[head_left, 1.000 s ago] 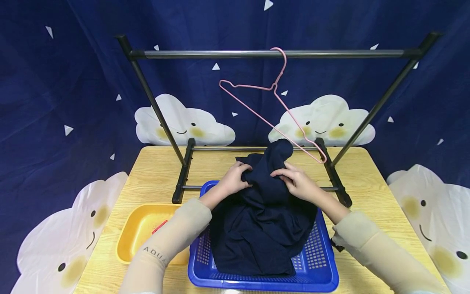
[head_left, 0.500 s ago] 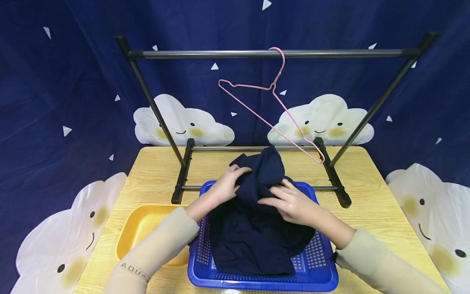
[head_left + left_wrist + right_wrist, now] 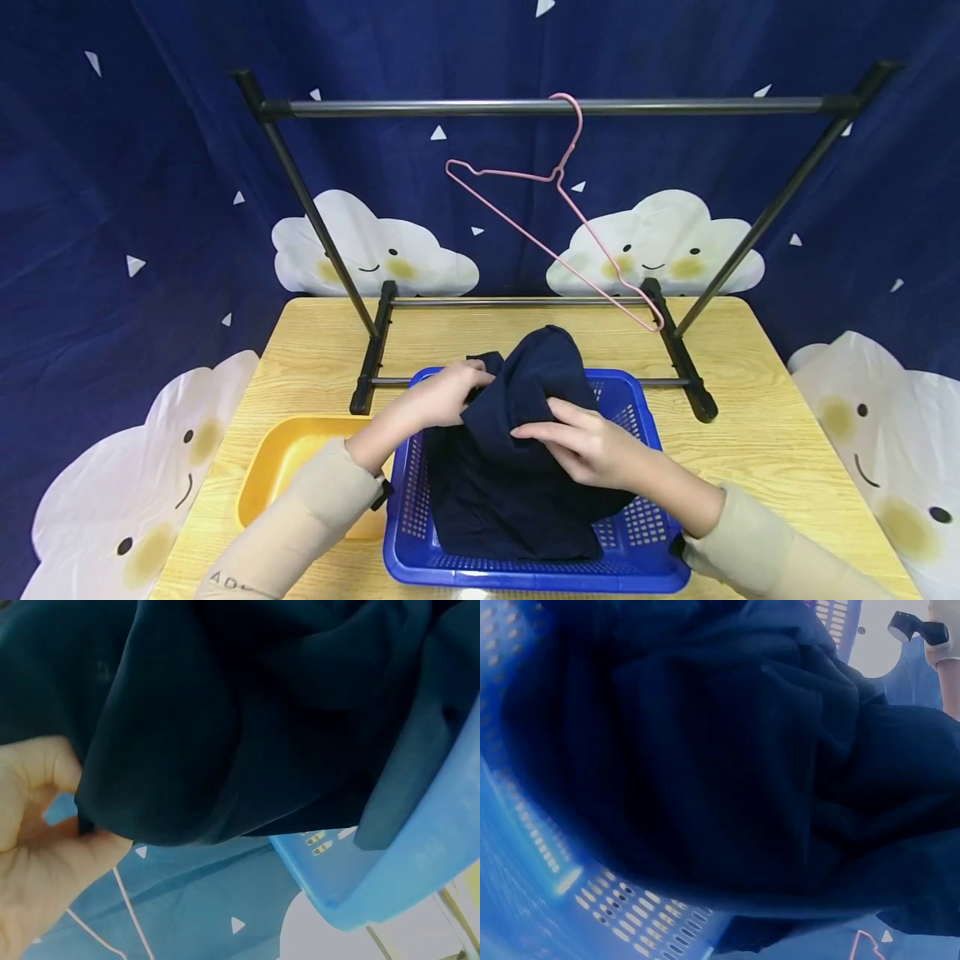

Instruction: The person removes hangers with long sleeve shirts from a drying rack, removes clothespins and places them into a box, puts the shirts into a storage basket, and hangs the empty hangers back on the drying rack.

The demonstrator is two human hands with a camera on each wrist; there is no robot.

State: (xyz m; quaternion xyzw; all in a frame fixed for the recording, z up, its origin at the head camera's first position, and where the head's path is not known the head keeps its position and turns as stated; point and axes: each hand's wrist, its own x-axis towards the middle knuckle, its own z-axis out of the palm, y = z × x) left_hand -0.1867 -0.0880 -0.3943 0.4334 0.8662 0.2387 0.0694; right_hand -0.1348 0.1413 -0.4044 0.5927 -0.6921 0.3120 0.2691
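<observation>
A dark navy cloth (image 3: 517, 500) lies bunched in a blue plastic basket (image 3: 536, 577), its upper part lifted above the far rim. My left hand (image 3: 450, 393) pinches its left edge, and the left wrist view shows thumb and fingers meeting on the navy cloth (image 3: 172, 765). On the right side my right hand (image 3: 588, 442) holds a fold, thumb and forefinger at the fabric. In the right wrist view the navy cloth (image 3: 705, 787) fills most of the picture and hides that hand. Its folds hide what kind of garment it is.
Behind the basket stands a black clothes rack (image 3: 450, 108) with a pink hanger (image 3: 559, 173) hooked on its top bar, tilted down to the right. A yellow basin (image 3: 258, 475) sits left of the basket, partly under my left forearm. All stand on a wooden table (image 3: 750, 400).
Both hands have come down and nearer to me with the lifted cloth, its top dropping away from the hanger. My left hand has shifted left, and the right hand has taken a lower grip.
</observation>
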